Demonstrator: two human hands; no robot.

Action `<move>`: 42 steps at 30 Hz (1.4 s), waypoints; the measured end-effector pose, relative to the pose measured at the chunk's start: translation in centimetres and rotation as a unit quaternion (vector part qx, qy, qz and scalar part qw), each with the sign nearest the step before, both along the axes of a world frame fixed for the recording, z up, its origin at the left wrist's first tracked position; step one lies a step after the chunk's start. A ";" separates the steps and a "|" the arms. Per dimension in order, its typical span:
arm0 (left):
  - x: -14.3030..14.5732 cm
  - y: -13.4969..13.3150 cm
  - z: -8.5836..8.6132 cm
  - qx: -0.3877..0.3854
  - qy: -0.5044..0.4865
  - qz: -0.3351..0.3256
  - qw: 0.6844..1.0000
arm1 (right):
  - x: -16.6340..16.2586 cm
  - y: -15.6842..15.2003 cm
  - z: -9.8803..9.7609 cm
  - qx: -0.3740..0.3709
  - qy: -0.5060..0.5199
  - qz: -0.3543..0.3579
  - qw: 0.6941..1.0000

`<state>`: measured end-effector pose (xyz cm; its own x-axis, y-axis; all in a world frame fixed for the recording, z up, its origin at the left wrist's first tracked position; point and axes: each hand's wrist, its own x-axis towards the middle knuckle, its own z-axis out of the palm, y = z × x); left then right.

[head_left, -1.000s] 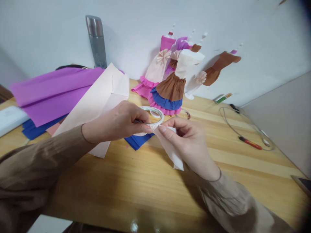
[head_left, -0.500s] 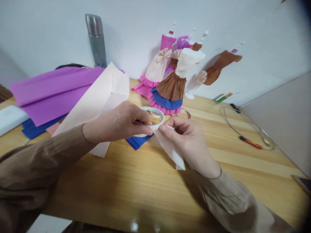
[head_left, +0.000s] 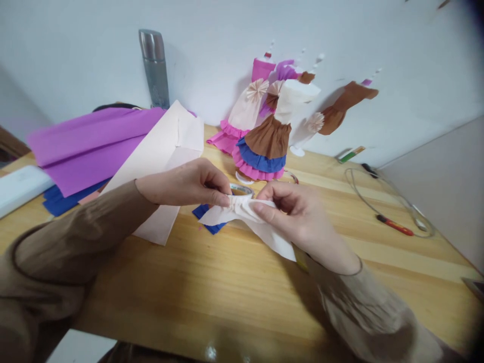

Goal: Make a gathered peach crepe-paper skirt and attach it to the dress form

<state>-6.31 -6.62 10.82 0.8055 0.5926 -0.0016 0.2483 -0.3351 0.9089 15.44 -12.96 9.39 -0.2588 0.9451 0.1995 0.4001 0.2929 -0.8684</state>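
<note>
Between my two hands stretches a strip of white crepe paper (head_left: pixel 251 220), its upper edge bunched into small pleats. My left hand (head_left: pixel 189 182) pinches the pleated edge between thumb and fingers. A little to the right, my right hand (head_left: pixel 298 217) grips the same strip, and the paper's loose end hangs below its thumb. Just behind the pleats a roll of tape (head_left: pixel 244 190) shows its upper rim; the paper and fingers cover the rest. Whether the tape sticks to the paper I cannot tell.
Paper dresses on small stands (head_left: pixel 264 141) stand behind my hands. Purple paper (head_left: pixel 98 141), a large cream sheet (head_left: pixel 151 146) and blue paper (head_left: pixel 209 222) lie leftward. A grey bottle (head_left: pixel 155 70) stands by the wall. At right lie a red-handled tool (head_left: pixel 395 225) and a cable (head_left: pixel 351 191).
The white strip now reaches across to my left fingers, with its end spread leftward and more pleats showing. The tape roll shows less, sinking behind the paper. The view has shifted slightly.
</note>
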 end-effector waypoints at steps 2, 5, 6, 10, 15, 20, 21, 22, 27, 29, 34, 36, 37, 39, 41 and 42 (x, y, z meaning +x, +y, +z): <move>0.0 0.0 0.0 -0.010 -0.006 -0.004 1.000 | 0.0 0.0 -0.1 0.015 0.005 -0.011 1.000; 0.0 0.0 -0.1 -0.038 -0.004 -0.008 0.999 | -0.1 0.2 -0.2 -0.001 0.012 -0.007 1.000; 0.0 0.0 -0.2 -0.046 -0.001 -0.008 0.999 | -0.1 0.3 -0.3 -0.024 0.006 0.007 1.000; 0.1 0.0 -0.3 -0.054 -0.015 0.015 0.998 | 0.0 0.6 -0.5 -0.118 0.009 0.044 0.992; 0.3 0.8 -1.1 -0.037 -0.193 0.230 0.953 | 0.2 1.1 -0.7 -0.163 0.158 -0.064 0.972; 1.2 0.9 -2.3 -0.157 -0.234 0.346 0.895 | 0.1 1.7 -0.6 -0.188 0.294 -0.128 0.928; 1.6 0.4 -2.4 -0.172 -0.221 0.309 0.909 | 0.0 1.7 -0.6 -0.188 0.306 -0.130 0.924; 1.9 -0.2 -2.4 -0.180 -0.207 0.256 0.927 | 0.0 1.7 -0.6 -0.189 0.313 -0.128 0.922; 3.3 -3.3 -2.1 -0.194 -0.157 0.186 0.950 | -0.2 1.7 -1.1 -0.192 0.303 -0.113 0.927; 3.4 -3.7 -2.2 -0.189 -0.158 0.211 0.946 | -0.2 1.7 -1.4 -0.182 0.286 -0.120 0.933; 3.1 -3.2 -2.5 -0.201 -0.211 0.196 0.936 | -0.1 1.9 -2.0 -0.165 0.256 -0.135 0.943; 3.1 -3.1 -2.5 -0.201 -0.209 0.221 0.931 | -0.1 2.0 -2.0 -0.159 0.255 -0.140 0.943; 3.2 -3.1 -2.4 -0.197 -0.207 0.242 0.927 | 0.0 2.0 -2.1 -0.157 0.252 -0.142 0.944; 3.2 -3.3 -2.4 -0.193 -0.217 0.279 0.915 | 0.0 2.1 -2.2 -0.150 0.244 -0.143 0.947; 3.3 -3.6 -2.4 -0.207 -0.230 0.286 0.907 | 0.0 2.2 -2.3 -0.146 0.240 -0.143 0.949; 3.4 -3.8 -2.4 -0.220 -0.237 0.282 0.904 | 0.1 2.2 -2.4 -0.146 0.239 -0.144 0.949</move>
